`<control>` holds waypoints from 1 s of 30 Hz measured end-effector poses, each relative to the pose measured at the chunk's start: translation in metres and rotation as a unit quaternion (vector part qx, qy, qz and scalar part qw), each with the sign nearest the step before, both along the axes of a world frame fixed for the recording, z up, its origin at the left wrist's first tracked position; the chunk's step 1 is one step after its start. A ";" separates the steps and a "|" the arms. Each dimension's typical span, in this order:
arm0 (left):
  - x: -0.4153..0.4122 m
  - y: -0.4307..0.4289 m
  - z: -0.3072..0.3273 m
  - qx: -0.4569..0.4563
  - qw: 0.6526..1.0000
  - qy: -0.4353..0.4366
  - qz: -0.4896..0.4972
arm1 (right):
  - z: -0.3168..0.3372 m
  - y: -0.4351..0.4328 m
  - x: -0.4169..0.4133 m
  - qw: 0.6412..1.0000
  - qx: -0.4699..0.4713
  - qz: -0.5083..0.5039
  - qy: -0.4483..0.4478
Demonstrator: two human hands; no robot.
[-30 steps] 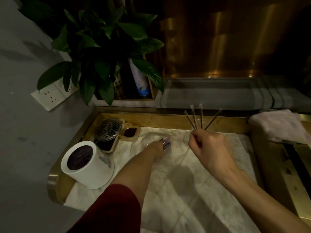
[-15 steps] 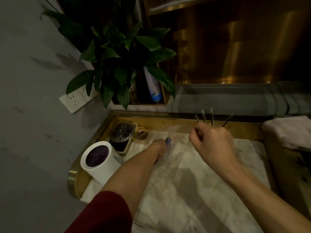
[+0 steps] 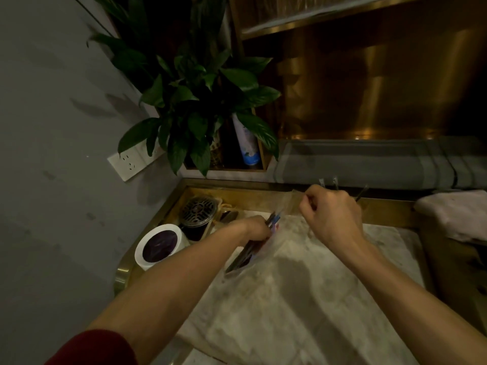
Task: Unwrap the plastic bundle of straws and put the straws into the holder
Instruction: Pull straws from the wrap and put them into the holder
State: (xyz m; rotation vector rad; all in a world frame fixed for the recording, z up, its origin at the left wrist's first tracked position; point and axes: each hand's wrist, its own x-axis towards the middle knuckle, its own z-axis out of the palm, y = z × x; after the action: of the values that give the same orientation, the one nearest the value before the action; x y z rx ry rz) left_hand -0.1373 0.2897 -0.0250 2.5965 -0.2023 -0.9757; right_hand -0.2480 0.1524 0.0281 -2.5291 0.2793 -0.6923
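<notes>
A bundle of straws (image 3: 247, 252) is gripped in the left hand (image 3: 257, 229) just right of the white holder (image 3: 159, 246) while the right hand (image 3: 330, 216), closed on loose straws (image 3: 361, 192), is best drawn away steadily.

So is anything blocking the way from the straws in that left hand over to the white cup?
Nothing visible: the left hand holds dark straws beside the white round holder, with only open counter between.

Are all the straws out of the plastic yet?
No. The left hand grips a bundle of straws inside the plastic wrap; the right hand holds a few loose ones.
</notes>
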 end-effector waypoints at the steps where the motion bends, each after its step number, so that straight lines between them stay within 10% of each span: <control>1: -0.001 0.002 0.000 0.021 1.000 -0.002 -0.015 | 0.001 0.000 0.000 1.000 0.002 0.005 -0.005; 5: -0.009 0.005 -0.004 0.120 0.989 -0.044 -0.076 | 0.004 0.004 -0.001 1.000 0.000 0.017 -0.016; 11: -0.004 0.002 0.003 -0.069 0.996 0.056 0.031 | 0.002 0.004 -0.004 1.000 0.001 0.010 -0.009; 18: -0.009 0.012 0.010 -0.039 0.995 0.092 0.019 | 0.003 0.006 -0.008 1.000 -0.001 0.019 -0.009; 25: -0.019 0.014 0.010 0.142 0.984 -0.018 -0.104 | 0.006 0.011 -0.009 1.000 -0.007 0.024 0.000; 30: -0.014 0.013 0.016 0.105 0.987 -0.098 -0.071 | 0.006 0.014 -0.008 1.000 -0.007 0.028 0.002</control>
State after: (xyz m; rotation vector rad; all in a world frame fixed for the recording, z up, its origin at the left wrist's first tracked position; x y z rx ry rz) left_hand -0.1516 0.3029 -0.0085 2.9075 -0.3553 -0.8264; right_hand -0.2561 0.1662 0.0336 -2.5419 0.2050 -0.6699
